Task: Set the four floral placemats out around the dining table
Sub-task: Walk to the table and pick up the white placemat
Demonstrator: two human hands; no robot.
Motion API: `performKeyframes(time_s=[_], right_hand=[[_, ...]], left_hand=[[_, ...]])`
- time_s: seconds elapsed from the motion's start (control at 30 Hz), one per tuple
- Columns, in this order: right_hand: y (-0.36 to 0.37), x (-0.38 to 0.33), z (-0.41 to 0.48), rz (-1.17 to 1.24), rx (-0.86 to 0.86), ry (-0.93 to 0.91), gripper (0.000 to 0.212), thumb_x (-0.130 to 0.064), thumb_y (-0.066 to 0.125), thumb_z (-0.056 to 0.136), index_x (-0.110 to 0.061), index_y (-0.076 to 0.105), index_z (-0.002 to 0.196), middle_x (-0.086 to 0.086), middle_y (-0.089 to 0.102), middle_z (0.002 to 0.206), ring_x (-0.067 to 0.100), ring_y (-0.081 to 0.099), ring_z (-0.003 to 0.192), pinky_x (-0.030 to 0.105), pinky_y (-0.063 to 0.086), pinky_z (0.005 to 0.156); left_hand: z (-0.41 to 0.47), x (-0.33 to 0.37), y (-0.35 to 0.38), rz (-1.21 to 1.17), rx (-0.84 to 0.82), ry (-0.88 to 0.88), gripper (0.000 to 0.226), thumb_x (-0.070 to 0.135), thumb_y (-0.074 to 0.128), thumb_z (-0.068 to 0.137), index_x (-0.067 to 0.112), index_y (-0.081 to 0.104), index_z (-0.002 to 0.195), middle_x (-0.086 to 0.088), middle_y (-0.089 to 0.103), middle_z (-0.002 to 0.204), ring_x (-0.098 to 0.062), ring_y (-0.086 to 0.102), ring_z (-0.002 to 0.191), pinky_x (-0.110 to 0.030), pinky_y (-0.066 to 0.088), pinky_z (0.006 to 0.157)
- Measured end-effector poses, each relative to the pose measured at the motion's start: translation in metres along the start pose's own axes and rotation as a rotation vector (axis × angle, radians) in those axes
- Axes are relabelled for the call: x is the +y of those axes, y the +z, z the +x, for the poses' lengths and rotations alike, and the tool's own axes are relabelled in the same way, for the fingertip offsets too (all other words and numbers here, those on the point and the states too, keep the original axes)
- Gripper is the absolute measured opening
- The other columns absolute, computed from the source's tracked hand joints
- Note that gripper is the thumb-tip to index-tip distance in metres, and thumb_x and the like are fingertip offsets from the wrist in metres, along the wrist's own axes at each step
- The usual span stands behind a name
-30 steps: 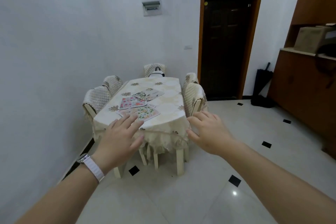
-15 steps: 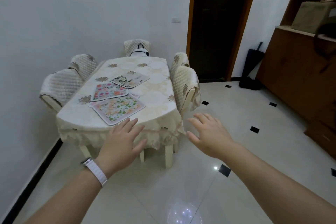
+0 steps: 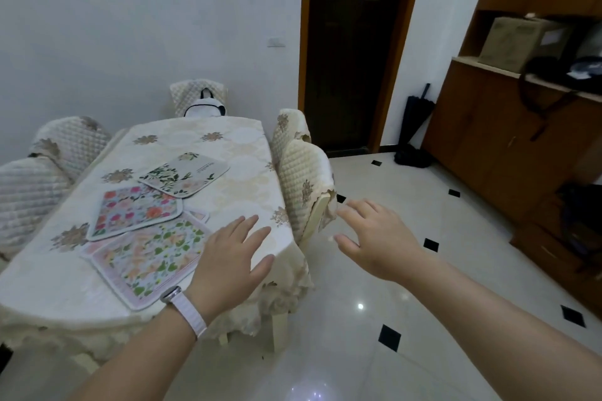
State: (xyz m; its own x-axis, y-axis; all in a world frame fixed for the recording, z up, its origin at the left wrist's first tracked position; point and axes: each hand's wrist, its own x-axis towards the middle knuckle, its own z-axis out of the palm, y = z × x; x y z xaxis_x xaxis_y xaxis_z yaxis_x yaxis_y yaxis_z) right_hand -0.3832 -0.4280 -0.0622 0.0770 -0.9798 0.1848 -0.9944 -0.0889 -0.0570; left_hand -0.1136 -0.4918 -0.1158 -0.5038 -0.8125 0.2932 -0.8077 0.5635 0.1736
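Observation:
The dining table wears a cream floral cloth. Floral placemats lie bunched on its near left part: a nearest mat with green leaves and peach flowers, a pink and orange flowered mat behind it, and a pale mat with dark green leaves farther back. A corner of another mat peeks out between them. My left hand, with a white wristband, hovers open over the table's near right corner beside the nearest mat. My right hand is open in the air, right of the table near a chair.
Quilted cream chairs stand on the left, at the far end with a white bag on it, and on the right. A dark door, a folded umbrella and wooden cabinets lie to the right on glossy tile floor.
I have come closer to the table and the view has tipped down. My left hand now reaches over the table's near corner; both hands stay open.

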Motion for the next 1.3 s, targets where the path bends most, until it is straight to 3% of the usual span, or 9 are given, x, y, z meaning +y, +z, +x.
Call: performKeyframes(time_s=[0.17, 0.37, 0.6, 0.73, 0.9, 1.13, 1.3], right_hand=[[0.022, 0.041, 0.048, 0.032, -0.009, -0.022, 0.061, -0.056, 0.029, 0.089, -0.022, 0.051, 0.134, 0.000, 0.050, 0.139, 0.023, 0.040, 0.132, 0.038, 0.033, 0.107], [0.052, 0.115, 0.123, 0.069, -0.035, -0.078, 0.053, -0.052, 0.035, 0.094, -0.027, 0.044, 0.140, -0.004, 0.043, 0.146, 0.019, 0.033, 0.136, 0.035, 0.027, 0.111], [0.059, 0.234, 0.202, 0.090, -0.124, -0.145, 0.070, -0.059, 0.012, 0.086, -0.029, 0.039, 0.143, -0.004, 0.036, 0.151, 0.017, 0.028, 0.140, 0.036, 0.022, 0.115], [0.063, 0.286, 0.256, 0.081, -0.113, -0.181, 0.061, -0.056, 0.022, 0.091, -0.026, 0.042, 0.140, -0.002, 0.042, 0.146, 0.019, 0.034, 0.134, 0.036, 0.026, 0.111], [0.075, 0.307, 0.329, 0.111, -0.119, -0.261, 0.054, -0.052, 0.034, 0.097, -0.026, 0.039, 0.144, -0.002, 0.037, 0.151, 0.019, 0.029, 0.139, 0.037, 0.023, 0.114], [0.115, 0.324, 0.445, 0.115, -0.127, -0.337, 0.049, -0.049, 0.037, 0.096, -0.025, 0.046, 0.138, -0.003, 0.043, 0.146, 0.019, 0.035, 0.135, 0.039, 0.028, 0.112], [0.131, 0.337, 0.519, 0.112, -0.202, -0.346, 0.054, -0.052, 0.032, 0.094, -0.027, 0.043, 0.140, -0.002, 0.043, 0.145, 0.020, 0.036, 0.136, 0.040, 0.028, 0.112]], left_hand=[[0.060, -0.002, 0.028, 0.025, -0.033, -0.002, 0.056, 0.054, 0.041, 0.086, 0.023, 0.059, 0.130, -0.006, 0.054, 0.140, -0.032, 0.048, 0.131, -0.050, 0.043, 0.100], [0.144, 0.001, 0.066, 0.117, -0.049, -0.048, 0.058, 0.056, 0.039, 0.087, 0.025, 0.055, 0.133, -0.004, 0.052, 0.142, -0.030, 0.044, 0.134, -0.049, 0.039, 0.104], [0.261, 0.032, 0.104, 0.134, -0.055, -0.184, 0.060, 0.057, 0.036, 0.087, 0.028, 0.050, 0.138, 0.001, 0.046, 0.147, -0.025, 0.038, 0.138, -0.045, 0.031, 0.109], [0.315, 0.043, 0.126, 0.170, -0.103, -0.210, 0.062, 0.060, 0.034, 0.086, 0.029, 0.048, 0.138, 0.000, 0.044, 0.149, -0.026, 0.035, 0.140, -0.050, 0.030, 0.111], [0.378, 0.034, 0.137, 0.212, -0.090, -0.237, 0.061, 0.060, 0.034, 0.086, 0.029, 0.050, 0.136, 0.000, 0.048, 0.146, -0.027, 0.040, 0.136, -0.051, 0.032, 0.109], [0.472, -0.025, 0.183, 0.153, -0.087, -0.307, 0.060, 0.060, 0.034, 0.086, 0.030, 0.050, 0.136, 0.001, 0.047, 0.146, -0.026, 0.039, 0.136, -0.050, 0.030, 0.110], [0.535, -0.073, 0.211, -0.021, -0.011, -0.496, 0.065, 0.064, 0.031, 0.082, 0.030, 0.049, 0.135, 0.001, 0.047, 0.145, -0.023, 0.038, 0.136, -0.045, 0.028, 0.110]])
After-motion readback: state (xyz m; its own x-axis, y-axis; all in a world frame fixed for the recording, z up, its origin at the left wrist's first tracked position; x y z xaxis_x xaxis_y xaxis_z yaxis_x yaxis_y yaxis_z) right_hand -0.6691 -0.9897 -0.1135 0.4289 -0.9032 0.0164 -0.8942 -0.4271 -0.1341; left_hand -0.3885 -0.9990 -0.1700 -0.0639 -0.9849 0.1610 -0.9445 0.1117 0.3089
